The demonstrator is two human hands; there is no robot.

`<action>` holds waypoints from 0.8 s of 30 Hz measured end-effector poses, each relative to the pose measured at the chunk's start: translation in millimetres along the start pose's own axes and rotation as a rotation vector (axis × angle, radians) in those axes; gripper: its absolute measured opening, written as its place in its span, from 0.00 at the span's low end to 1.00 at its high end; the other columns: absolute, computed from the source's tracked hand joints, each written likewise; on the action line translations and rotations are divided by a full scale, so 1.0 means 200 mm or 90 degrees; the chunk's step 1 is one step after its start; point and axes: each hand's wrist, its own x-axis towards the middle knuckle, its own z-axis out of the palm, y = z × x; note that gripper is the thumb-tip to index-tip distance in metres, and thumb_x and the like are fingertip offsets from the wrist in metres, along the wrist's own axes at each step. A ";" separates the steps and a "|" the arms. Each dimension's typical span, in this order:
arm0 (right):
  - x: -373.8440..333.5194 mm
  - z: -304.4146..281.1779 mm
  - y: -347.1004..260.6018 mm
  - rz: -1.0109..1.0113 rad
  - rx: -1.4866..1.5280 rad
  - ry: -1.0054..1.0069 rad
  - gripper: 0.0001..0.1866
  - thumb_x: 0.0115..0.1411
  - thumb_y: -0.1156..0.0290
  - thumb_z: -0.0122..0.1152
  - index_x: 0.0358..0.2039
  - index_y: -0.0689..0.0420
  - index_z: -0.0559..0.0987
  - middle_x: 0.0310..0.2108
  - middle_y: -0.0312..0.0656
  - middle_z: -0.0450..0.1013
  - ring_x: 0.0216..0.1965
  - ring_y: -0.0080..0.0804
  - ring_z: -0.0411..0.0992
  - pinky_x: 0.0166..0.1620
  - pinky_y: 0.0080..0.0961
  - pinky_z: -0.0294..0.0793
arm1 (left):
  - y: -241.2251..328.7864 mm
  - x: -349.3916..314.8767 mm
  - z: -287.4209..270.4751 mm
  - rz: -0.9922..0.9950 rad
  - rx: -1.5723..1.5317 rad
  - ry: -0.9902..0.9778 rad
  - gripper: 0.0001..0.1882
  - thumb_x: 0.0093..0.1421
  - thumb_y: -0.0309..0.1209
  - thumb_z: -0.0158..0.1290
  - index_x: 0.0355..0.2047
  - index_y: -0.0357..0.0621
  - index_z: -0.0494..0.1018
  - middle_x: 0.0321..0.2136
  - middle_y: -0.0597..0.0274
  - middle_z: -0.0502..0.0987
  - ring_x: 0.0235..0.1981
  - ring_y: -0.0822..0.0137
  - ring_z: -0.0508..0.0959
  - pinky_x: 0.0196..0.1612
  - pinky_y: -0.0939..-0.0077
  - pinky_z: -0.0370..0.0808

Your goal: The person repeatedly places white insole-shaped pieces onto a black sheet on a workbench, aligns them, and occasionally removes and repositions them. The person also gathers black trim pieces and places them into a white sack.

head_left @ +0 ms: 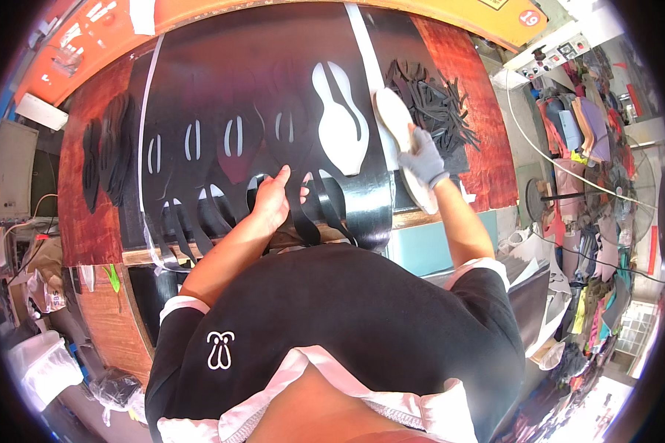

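Note:
A glossy black sheet (199,81) lies over the table, with rows of sole-shaped cut-outs and narrow slits. Its near edge is cut into curved strips that hang toward me. My left hand (272,201), bare, grips this edge near the middle, thumb on top and some fingertips showing through an opening. In a grey glove, my right hand (425,159) is closed round a long, pale, sole-shaped cutting die (393,111), held upright along the sheet's right side. Just left of the die, a white sole-shaped opening (340,136) with a slot shows in the sheet.
Thin black offcuts (432,103) are heaped right of the die. Black sole-shaped pieces (112,151) are stacked on the red-brown board (77,229) at left. An orange machine beam (222,16) spans the far side. A switch panel (561,55) is at upper right, beside a fan (606,196).

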 end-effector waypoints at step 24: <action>0.03 0.49 -0.83 -0.537 -0.178 -0.232 0.35 0.42 0.57 0.64 0.52 0.58 0.70 0.53 0.49 0.65 0.56 0.44 0.62 0.57 0.39 0.60 | 0.03 -0.06 -0.05 0.010 -0.211 -0.144 0.16 0.61 0.47 0.48 0.39 0.49 0.67 0.35 0.66 0.74 0.36 0.67 0.72 0.39 0.62 0.69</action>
